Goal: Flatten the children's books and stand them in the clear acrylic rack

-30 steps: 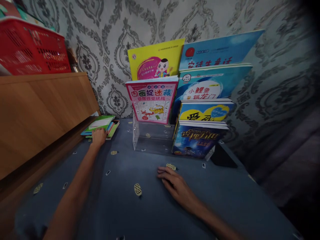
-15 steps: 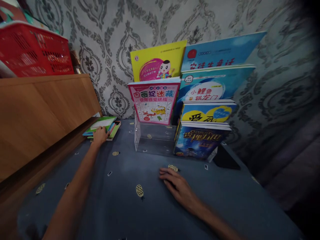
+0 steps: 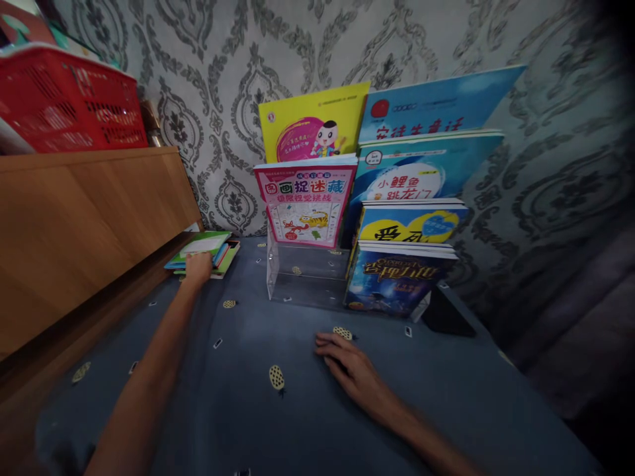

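Note:
My left hand (image 3: 198,268) reaches far forward and rests on the near edge of a small pile of thin books (image 3: 206,248) with a green cover on top; its fingers curl over the edge, gripping it. My right hand (image 3: 350,367) lies flat on the blue patterned cloth (image 3: 248,410), fingers stretched out, holding nothing. Beyond it stands a clear tiered rack (image 3: 302,271) holding picture books: a pink one (image 3: 307,201), a yellow one (image 3: 315,122), and several blue ones (image 3: 407,225) on the right side. The rack's front left slot holds no book.
A wooden board (image 3: 84,218) runs along the left, with a red plastic basket (image 3: 69,99) on top. Patterned grey wallpaper (image 3: 223,99) is behind the rack. A dark object (image 3: 444,314) sits at the rack's right foot.
Hardly anything has moved. My left hand has stayed on the book pile and my right hand has stayed flat on the cloth; the view shifted slightly.

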{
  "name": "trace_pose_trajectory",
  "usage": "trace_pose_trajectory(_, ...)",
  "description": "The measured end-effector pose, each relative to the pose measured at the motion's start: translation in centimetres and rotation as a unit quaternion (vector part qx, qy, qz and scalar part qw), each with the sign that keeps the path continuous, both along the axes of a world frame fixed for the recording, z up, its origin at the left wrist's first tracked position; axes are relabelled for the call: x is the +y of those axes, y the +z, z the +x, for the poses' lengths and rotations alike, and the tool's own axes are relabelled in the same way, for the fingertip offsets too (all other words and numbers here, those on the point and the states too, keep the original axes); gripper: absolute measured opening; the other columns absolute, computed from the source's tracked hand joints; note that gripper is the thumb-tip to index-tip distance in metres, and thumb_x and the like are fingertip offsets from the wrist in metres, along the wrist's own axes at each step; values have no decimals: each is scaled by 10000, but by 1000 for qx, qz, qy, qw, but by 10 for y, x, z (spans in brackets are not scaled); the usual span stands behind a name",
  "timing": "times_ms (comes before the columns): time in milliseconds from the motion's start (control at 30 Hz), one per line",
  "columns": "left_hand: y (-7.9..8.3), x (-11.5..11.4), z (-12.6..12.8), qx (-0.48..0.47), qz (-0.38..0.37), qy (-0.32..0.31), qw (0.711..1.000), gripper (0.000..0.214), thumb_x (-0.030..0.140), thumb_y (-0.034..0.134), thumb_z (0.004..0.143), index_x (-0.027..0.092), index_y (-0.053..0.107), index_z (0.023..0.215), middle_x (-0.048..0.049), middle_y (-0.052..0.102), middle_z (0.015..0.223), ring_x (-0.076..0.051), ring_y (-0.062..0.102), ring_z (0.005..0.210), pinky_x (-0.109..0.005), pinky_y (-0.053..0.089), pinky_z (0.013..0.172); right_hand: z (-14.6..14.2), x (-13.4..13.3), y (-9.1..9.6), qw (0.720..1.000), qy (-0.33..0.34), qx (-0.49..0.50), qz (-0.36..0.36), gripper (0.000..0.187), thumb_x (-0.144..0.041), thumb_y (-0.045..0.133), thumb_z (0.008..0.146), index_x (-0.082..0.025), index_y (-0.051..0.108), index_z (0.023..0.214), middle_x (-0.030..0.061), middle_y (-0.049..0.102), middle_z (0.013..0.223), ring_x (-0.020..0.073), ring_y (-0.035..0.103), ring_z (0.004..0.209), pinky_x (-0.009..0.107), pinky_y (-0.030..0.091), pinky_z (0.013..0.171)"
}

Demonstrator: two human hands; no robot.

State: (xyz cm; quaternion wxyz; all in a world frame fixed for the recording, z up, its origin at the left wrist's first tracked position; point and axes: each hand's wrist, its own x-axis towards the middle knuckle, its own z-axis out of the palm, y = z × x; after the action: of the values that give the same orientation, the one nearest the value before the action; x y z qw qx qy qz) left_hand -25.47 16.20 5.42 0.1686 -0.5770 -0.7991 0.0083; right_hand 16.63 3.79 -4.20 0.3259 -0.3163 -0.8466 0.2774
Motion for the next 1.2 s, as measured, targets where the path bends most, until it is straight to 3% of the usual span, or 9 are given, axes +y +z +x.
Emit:
trace_pose_trajectory(167,6,-7,8,28,0,-24,999,433,77,305,920,47,667,1155,-267,713,1116,-351,684,1062,-481,411,957,1,1,-4,1000,-1,-1,2,284,-197,448,996,-209,716,1088,138,677,1282,254,647,1223,455,529,1050)
trace_pose_trajectory(367,7,-34,24,66,-5,-56,996,412,102,300,946,62,635,1183,-256,696,1155,-357,659,1094,-500,402,961,0,1,-3,1000,-6,7,0,289,-208,456,993,-218,727,1094,142,668,1300,266,645,1224,467,535,1041)
trace_pose_trajectory(567,-6,-46,28,71,25,-63,995,463,374,428,985,100,535,1342,-257,603,1340,-406,507,1291,-571,384,1024,-1,1,-4,1000,-4,18,15,291,-199,452,995,-211,730,1082,143,676,1274,245,659,1197,434,544,1027)
trace_pose_trajectory(667,-10,-44,20,50,3,-36,998,483,244,412,968,106,459,1429,-256,546,1425,-403,470,1347,-608,368,1040,-1,0,-1,1000,-5,17,11,286,-157,460,973,-212,720,1076,142,680,1268,245,659,1196,442,548,1016)
trace_pose_trajectory(800,-9,-47,13,40,-20,-28,999,481,84,304,936,107,537,1356,-247,620,1337,-372,579,1246,-574,389,1011,-2,-3,4,1000,-4,11,11,291,-139,455,962,-202,717,1073,146,678,1265,245,655,1201,444,542,1021)
trace_pose_trajectory(967,-8,-58,24,48,-35,-42,997,437,98,344,903,109,628,1235,-238,693,1201,-362,647,1119,-529,405,967,-1,-1,3,1000,-7,13,7,292,-154,467,963,-222,723,1084,132,676,1278,250,654,1204,450,543,1019)
trace_pose_trajectory(1200,-23,-72,61,55,-45,-64,995,421,103,345,905,39,673,1160,-271,712,1100,-368,638,1086,-515,366,971,-1,3,-5,1000,0,12,12,291,-178,455,974,-211,721,1086,144,669,1281,254,654,1194,463,548,1008)
